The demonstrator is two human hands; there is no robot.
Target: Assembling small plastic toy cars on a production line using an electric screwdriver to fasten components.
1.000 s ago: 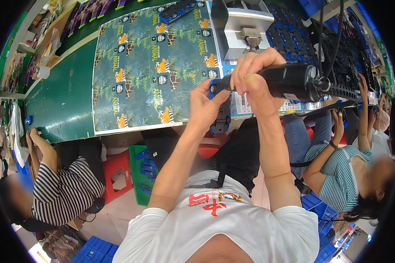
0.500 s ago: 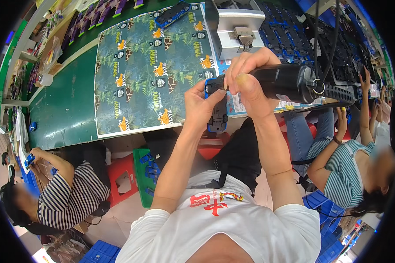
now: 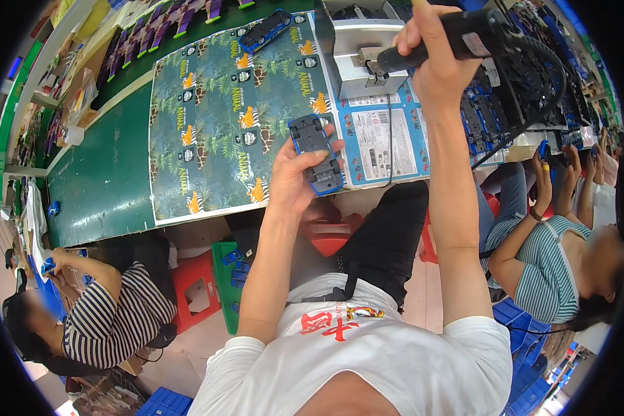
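My left hand (image 3: 295,177) holds a blue toy car (image 3: 316,154) belly up, its grey underside facing me, just above the front edge of the green table (image 3: 100,184). My right hand (image 3: 437,59) is raised higher and to the right, gripping a black electric screwdriver (image 3: 457,35) with a coiled black cable (image 3: 534,76); its tip points left toward a grey metal fixture (image 3: 353,52). The screwdriver is apart from the car.
A printed jungle-pattern sheet (image 3: 232,121) covers the table, with another blue toy car (image 3: 265,29) at its far edge. A printed blue card (image 3: 388,139) lies under the fixture. Seated people work at left (image 3: 97,319) and right (image 3: 555,243). Red stools and blue crates stand below.
My right hand has lifted the screwdriver up and away from the car. My left hand has lowered slightly with the car, now fully exposed underside up.
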